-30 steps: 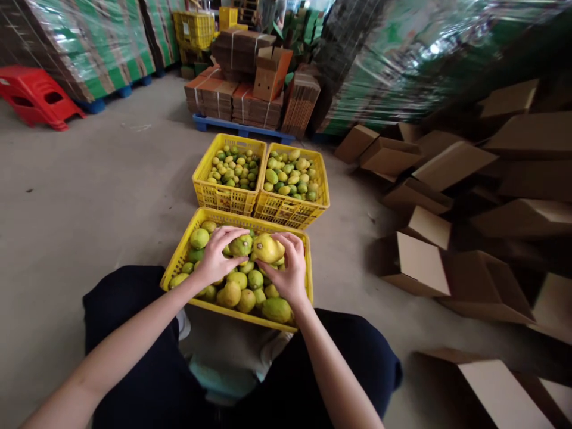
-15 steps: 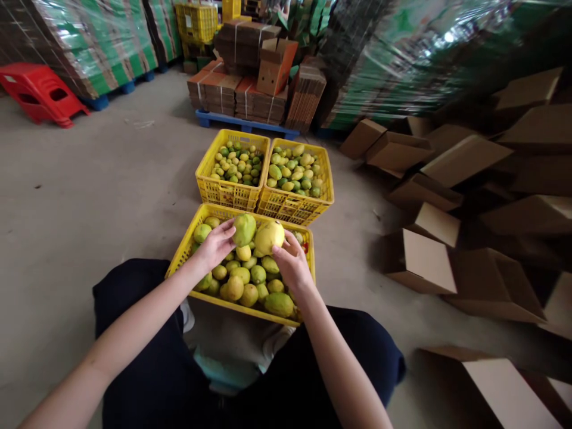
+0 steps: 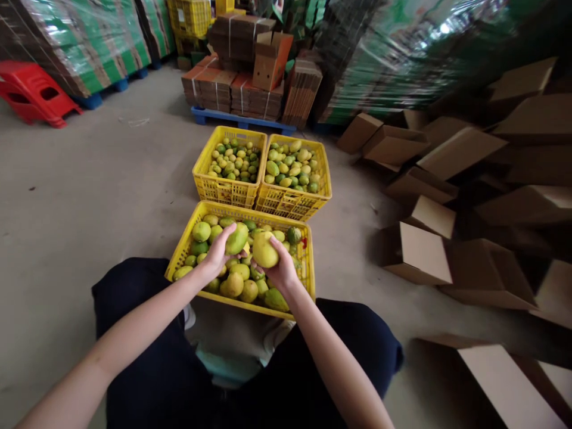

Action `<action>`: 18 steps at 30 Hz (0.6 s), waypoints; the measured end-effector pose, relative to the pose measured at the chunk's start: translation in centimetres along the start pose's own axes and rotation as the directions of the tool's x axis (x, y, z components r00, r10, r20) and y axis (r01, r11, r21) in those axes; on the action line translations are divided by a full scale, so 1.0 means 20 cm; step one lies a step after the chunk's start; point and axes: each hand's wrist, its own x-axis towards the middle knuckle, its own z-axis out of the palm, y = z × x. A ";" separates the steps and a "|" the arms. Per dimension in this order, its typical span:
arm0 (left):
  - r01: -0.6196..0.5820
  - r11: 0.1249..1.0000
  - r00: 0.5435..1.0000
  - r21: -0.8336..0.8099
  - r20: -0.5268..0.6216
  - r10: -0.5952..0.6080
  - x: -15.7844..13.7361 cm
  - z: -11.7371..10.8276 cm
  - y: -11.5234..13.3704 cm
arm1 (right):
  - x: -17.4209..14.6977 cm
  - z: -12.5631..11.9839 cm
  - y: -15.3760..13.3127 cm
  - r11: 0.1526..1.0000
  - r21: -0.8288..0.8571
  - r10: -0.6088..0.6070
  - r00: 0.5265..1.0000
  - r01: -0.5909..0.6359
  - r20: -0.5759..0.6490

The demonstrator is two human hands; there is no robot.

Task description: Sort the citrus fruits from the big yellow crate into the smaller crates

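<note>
My left hand [image 3: 220, 250] is closed round a yellow-green lemon [image 3: 236, 238], thumb on top. In my right hand [image 3: 282, 267] is a yellow lemon [image 3: 264, 250], gripped with the thumb on its upper right side and fingers underneath. Both hands are side by side over the near yellow crate [image 3: 309, 262], the two lemons a small gap apart. Many lemons [image 3: 235, 285], from green to yellow, fill that crate below my hands. Some are hidden by my hands and wrists.
Two more yellow crates [image 3: 223, 192] of smaller-looking lemons touch its far side. Open cardboard boxes [image 3: 424, 253] lie heaped on the right. Flattened cartons [image 3: 214, 89] are stacked on a blue pallet [image 3: 243, 122] behind. A red stool [image 3: 38, 95] is at far left, beside wrapped pallets.
Both hands have come lower and nearer the crate, still holding the same lemons. My left fingers have wrapped further round its lemon, and my right hand has turned palm-up beneath the yellow one.
</note>
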 end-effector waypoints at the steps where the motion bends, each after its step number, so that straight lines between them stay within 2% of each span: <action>1: 0.024 0.998 1.000 -0.055 -0.003 -0.024 0.01 0.00 0.01 | 0.01 0.00 0.00 0.999 0.047 0.013 0.999 -0.011 -0.042; 4: 0.066 0.982 0.998 -0.176 0.008 -0.065 0.03 0.00 0.03 | 0.03 -0.02 -0.01 0.988 0.151 0.030 0.986 -0.005 -0.165; 6: 0.122 0.976 0.992 -0.181 0.053 -0.114 0.03 0.00 0.05 | 0.05 -0.03 -0.02 0.984 0.179 0.056 0.981 -0.022 -0.185; 11: 0.168 0.970 0.983 -0.174 0.099 -0.153 0.04 0.00 0.06 | 0.06 -0.04 -0.03 0.985 0.156 0.088 0.989 -0.069 -0.119; 15: 0.176 0.957 0.975 -0.229 0.176 -0.137 0.05 -0.02 0.08 | 0.04 -0.02 -0.03 0.998 0.066 0.014 0.999 -0.010 -0.049; 18: 0.186 0.946 0.968 -0.266 0.217 -0.130 0.04 -0.04 0.10 | 0.02 0.00 -0.02 1.000 -0.012 -0.009 0.998 0.009 -0.068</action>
